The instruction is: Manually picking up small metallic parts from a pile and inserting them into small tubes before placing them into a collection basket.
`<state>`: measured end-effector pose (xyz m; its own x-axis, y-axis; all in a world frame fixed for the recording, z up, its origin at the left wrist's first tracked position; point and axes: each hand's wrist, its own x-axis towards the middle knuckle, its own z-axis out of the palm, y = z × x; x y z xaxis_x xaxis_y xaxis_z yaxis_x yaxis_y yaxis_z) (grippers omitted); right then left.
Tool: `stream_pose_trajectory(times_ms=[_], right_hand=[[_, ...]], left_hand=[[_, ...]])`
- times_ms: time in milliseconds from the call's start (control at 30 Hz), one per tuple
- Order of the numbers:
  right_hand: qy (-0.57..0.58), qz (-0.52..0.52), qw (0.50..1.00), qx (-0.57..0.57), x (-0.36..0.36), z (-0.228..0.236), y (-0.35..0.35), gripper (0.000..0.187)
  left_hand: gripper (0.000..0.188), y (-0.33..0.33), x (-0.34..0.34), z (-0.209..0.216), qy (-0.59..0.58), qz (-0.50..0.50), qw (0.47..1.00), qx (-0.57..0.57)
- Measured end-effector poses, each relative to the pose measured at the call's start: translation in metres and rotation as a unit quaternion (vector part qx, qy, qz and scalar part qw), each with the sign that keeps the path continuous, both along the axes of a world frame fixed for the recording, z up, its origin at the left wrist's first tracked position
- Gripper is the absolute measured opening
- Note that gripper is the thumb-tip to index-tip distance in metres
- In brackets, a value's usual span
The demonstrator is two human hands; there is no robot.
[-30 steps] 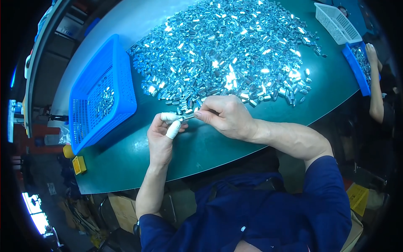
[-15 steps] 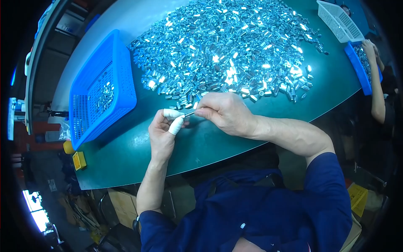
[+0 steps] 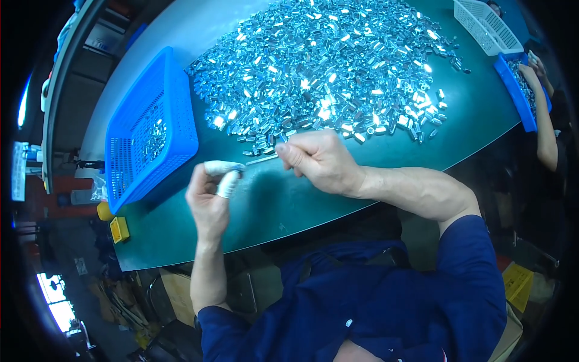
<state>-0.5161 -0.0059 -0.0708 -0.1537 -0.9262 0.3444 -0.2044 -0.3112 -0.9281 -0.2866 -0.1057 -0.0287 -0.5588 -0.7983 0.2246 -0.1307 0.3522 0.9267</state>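
Observation:
My left hand (image 3: 208, 196), with white finger covers on thumb and forefinger, pinches a small metal piece (image 3: 239, 169), mostly hidden by the fingertips. To its right, my right hand (image 3: 322, 161) is closed round a thin, straight, pale metal rod (image 3: 263, 159). The rod's free end points at the left fingertips, with a small gap between. Just beyond both hands spreads a large heap of small shiny metal pieces (image 3: 319, 66), short and tube-like, on the green tabletop (image 3: 289, 211).
At the left stands a blue perforated basket (image 3: 181, 148) with some metal pieces inside; a small yellow box (image 3: 119, 229) sits near it. On the far right are a white basket (image 3: 491, 30) and a blue tray (image 3: 512, 99) where another person's hands (image 3: 534, 75) work.
My left hand has moved left, away from the right hand. The rod's end, at the left fingertips before, is now apart from them. My right hand has barely shifted.

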Motion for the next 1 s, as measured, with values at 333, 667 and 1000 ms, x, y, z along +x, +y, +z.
stream_pose_trajectory(times_ms=[333, 667, 1000], right_hand=[[-0.036, -0.044, 0.997, -0.047, -0.008, 0.005, -0.001, 0.044], [-0.042, -0.053, 0.996, -0.063, -0.004, 0.007, -0.002, 0.042], [0.064, -0.044, 0.997, -0.015, -0.002, 0.004, -0.003, 0.028]], left_hand=[[0.033, -0.051, 0.011, 0.054, -0.198, 0.155, 0.868, -0.428], [0.033, -0.007, -0.017, -0.029, -0.306, 0.014, 0.914, -0.267], [0.026, -0.01, -0.005, -0.04, -0.269, 0.054, 0.921, -0.277]])
